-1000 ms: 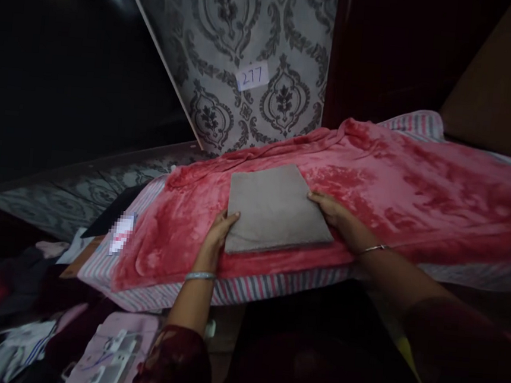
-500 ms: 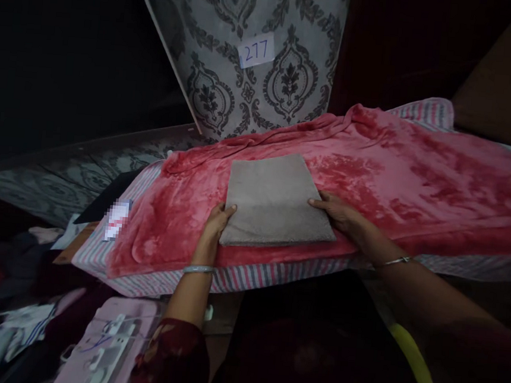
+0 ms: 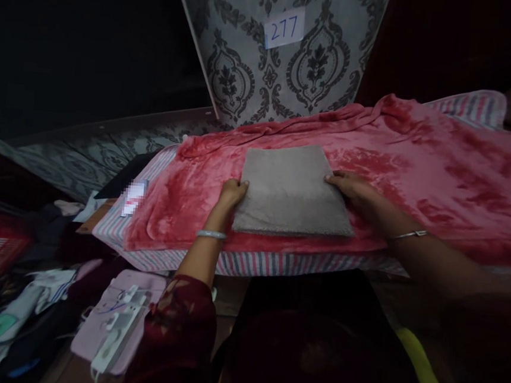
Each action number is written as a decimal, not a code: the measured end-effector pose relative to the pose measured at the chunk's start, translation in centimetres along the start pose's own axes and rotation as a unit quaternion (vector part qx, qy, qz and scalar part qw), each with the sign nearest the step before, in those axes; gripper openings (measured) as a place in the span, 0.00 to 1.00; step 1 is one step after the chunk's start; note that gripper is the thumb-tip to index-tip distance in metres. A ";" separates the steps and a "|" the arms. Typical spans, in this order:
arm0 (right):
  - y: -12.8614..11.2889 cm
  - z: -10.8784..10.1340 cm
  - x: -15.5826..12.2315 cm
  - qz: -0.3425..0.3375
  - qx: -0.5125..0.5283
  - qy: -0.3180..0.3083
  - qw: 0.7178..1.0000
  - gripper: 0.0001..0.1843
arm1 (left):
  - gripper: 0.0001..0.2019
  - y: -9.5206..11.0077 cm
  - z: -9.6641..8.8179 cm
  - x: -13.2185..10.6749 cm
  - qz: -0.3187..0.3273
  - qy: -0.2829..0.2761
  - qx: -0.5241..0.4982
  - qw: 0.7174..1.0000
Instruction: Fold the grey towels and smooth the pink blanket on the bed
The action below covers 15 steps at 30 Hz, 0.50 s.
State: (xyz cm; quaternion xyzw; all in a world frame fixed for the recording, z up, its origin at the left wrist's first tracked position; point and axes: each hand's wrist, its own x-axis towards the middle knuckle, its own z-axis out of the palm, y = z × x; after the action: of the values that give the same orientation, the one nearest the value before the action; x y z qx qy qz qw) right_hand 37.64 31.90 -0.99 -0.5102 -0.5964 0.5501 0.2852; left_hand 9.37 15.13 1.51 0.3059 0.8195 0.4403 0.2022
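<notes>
Grey cloth squared up flat between my two hands

The cloth (image 3: 295,192) lies as a flat, four-cornered slab on the red blanket (image 3: 184,191), near its front edge; by my judgement the folding, if it was folded, is largely done, since the top looks smooth and the sides run fairly straight; what is left I cannot tell, beyond my not having let go. My left hand (image 3: 233,192) is closed on the left side, thumb on top and fingers mostly out of sight; my right hand (image 3: 349,188) grips the right side, its thumb over the edge; how the fingers lie beneath the cloth is hidden.

Under the blanket a striped sheet (image 3: 271,265) shows along the front; behind, a paper (image 3: 285,27) marked 277 is on the patterned wall (image 3: 270,76).

As for containers, at far left there is a red thing (image 3: 0,244), perhaps a basket; it is too blurred and dark for me to say what it holds; clothes (image 3: 50,293) lie heaped near it; lower down, a power strip (image 3: 120,329) rests on a pink board (image 3: 86,337), on it rather than inside anything.
</notes>
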 end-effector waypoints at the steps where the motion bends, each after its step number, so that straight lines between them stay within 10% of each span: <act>1: -0.2 0.3 0.7 0.001 -0.009 0.013 1.000 0.11 | 0.09 0.5 0.1 0.7 -0.002 0.004 0.025 1.000; 15: 1.4 3.6 3.1 -0.144 -0.137 0.163 0.966 0.30 | 0.08 1.5 3.7 4.1 0.032 0.099 0.127 0.987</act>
State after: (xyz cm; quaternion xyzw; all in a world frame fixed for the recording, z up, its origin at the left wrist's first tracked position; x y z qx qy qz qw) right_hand 33.83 33.28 -3.84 -0.5362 -0.6786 0.3257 0.3820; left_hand 9.07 20.78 0.58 0.3103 0.8744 0.3673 0.0657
